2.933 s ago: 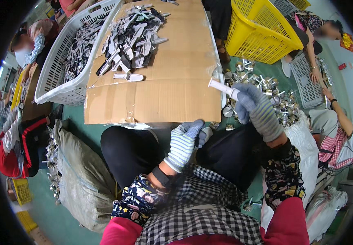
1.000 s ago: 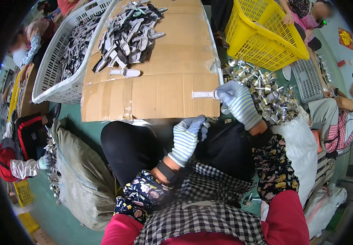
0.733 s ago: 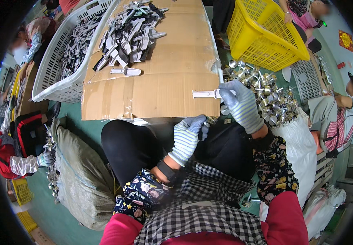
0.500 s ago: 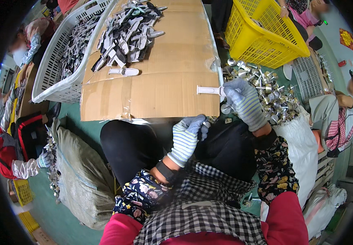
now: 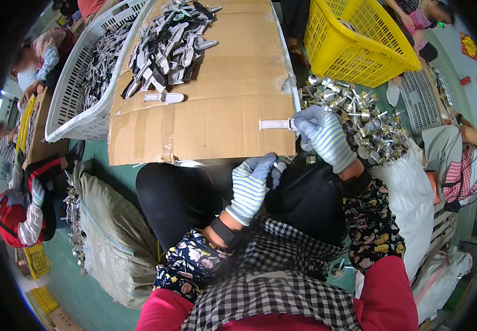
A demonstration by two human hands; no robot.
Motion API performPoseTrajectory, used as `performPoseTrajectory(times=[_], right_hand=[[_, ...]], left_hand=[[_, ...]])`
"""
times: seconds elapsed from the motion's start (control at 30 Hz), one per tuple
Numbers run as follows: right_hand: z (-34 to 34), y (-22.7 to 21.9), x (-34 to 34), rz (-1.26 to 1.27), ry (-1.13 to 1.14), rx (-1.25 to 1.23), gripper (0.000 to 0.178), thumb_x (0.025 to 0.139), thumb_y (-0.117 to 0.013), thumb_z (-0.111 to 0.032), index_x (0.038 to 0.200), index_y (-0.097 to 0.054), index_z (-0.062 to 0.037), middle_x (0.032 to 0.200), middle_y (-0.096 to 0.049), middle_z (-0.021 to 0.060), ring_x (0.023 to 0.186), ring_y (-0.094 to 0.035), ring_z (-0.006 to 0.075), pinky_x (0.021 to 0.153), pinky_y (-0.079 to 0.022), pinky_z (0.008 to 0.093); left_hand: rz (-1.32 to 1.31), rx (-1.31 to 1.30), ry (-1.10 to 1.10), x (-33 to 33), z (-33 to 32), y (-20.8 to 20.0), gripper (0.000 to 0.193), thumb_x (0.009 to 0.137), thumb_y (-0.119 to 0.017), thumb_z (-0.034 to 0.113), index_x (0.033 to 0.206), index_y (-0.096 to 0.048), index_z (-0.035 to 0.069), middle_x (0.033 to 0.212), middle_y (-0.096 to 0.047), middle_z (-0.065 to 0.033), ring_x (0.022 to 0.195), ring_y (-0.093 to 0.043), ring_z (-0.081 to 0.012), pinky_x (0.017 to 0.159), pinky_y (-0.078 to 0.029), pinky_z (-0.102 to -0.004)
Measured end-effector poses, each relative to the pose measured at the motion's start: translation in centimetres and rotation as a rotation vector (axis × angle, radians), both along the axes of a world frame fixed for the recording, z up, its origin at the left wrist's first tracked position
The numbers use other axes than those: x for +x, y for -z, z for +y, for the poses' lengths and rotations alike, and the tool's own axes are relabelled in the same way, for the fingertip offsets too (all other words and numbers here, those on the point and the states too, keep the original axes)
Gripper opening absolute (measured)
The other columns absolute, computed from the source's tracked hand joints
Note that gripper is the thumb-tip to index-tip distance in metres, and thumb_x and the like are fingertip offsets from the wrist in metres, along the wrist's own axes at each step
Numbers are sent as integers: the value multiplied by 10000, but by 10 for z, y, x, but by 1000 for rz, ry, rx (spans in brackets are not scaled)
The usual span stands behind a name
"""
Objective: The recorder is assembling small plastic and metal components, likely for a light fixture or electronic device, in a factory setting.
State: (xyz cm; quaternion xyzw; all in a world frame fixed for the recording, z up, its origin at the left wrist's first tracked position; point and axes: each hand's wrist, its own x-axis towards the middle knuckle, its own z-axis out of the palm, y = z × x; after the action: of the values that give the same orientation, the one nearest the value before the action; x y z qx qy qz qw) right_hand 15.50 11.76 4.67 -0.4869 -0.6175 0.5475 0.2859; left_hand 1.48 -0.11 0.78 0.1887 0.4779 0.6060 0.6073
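Both my hands wear grey-blue gloves with striped cuffs. My right hand [image 5: 327, 138] is closed on the end of a flat white plastic clip [image 5: 275, 124], which points left over the right edge of a cardboard-covered table [image 5: 238, 105]. My left hand [image 5: 253, 185] is closed just below the table's near edge, above my lap. A small pale round bit shows at its fingertips; the rest is hidden. One similar clip [image 5: 164, 98] lies apart on the cardboard, below a heap of white and dark clips [image 5: 167, 49].
A white crate [image 5: 56, 118] full of clips stands left of the table. At right, round-headed metal pieces [image 5: 376, 132] lie heaped above a white sack [image 5: 404, 193], with a yellow basket [image 5: 354, 55] behind. A beige sack [image 5: 111, 231] stands at left. Other people sit on both sides.
My right hand has shifted slightly left with the white clip. The left hand stays almost in place. At far left, another person's gloved hand has drawn away from the metal pieces.
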Motion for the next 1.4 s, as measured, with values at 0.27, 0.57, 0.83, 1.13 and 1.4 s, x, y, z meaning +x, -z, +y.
performPoseTrajectory(times=[0.27,0.57,0.83,1.13,1.4], right_hand=[[-2,5,1,68,20,10,116,868,-583,-97,922,-598,5,716,-605,38,582,-502,71,533,-427,219],[1,4,1,84,37,-42,125,873,-582,-107,939,-599,-3,694,-591,23,565,-484,61,501,-403,222],[-6,10,-3,114,98,299,122,887,-561,-119,925,-591,-7,680,-569,14,553,-472,58,491,-394,204],[-3,10,0,90,25,69,121,886,-564,-110,929,-585,1,699,-593,32,581,-496,66,517,-414,215],[5,6,6,3,7,55,123,871,-576,-101,927,-583,8,719,-604,42,607,-523,85,549,-443,232]], left_hand=[[-14,16,-2,1,1,0,211,891,-562,165,794,-614,-15,577,-560,-50,480,-483,-101,476,-387,-215],[-19,7,4,0,2,0,206,890,-565,162,816,-613,-24,583,-561,-55,485,-484,-100,478,-385,-214],[-2,7,26,-2,2,5,186,890,-562,142,855,-618,-32,605,-575,-60,492,-493,-104,484,-393,-214],[-8,-5,24,-2,0,4,190,890,-565,150,856,-619,-29,604,-574,-57,496,-494,-101,485,-394,-213],[21,-30,46,3,8,-3,206,894,-552,160,823,-615,-23,590,-566,-54,496,-495,-99,488,-393,-214]])
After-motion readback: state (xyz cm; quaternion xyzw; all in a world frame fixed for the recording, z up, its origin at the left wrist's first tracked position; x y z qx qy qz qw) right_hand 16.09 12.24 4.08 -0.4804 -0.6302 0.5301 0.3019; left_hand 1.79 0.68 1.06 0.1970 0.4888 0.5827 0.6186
